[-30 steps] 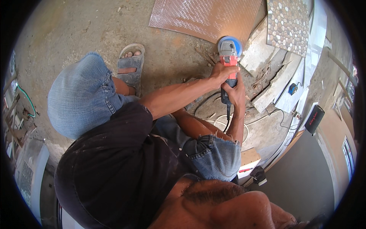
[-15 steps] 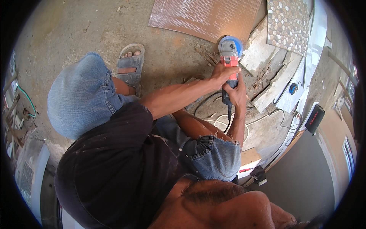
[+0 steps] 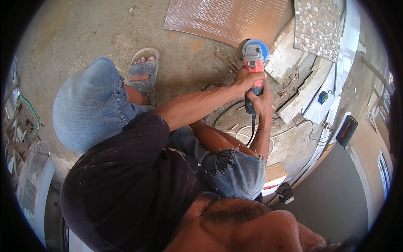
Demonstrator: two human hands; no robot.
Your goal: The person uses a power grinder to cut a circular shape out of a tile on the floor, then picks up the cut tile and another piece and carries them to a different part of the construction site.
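Both hands on the angle grinder (image 3: 253, 66) now — my left hand (image 3: 247, 80) wraps the red part of the body, thumb across the top, and my right hand (image 3: 263, 103) closes round the dark rear handle (image 3: 250, 107) just behind it! The grey head points away from me, its blue disc (image 3: 265, 49) right at the near edge of the brown patterned sheet (image 3: 226, 21) on the floor (image 3: 113, 38); whether disc and sheet touch, I cannot tell. From the handle runs the black cord (image 3: 253, 124), beside my right forearm (image 3: 265, 130). Over on the right, pale slabs (image 3: 287, 54) lie near the disc, a pebble-patterned panel (image 3: 317, 29) close by — and on the left sits my sandalled foot (image 3: 144, 80), flat on the floor
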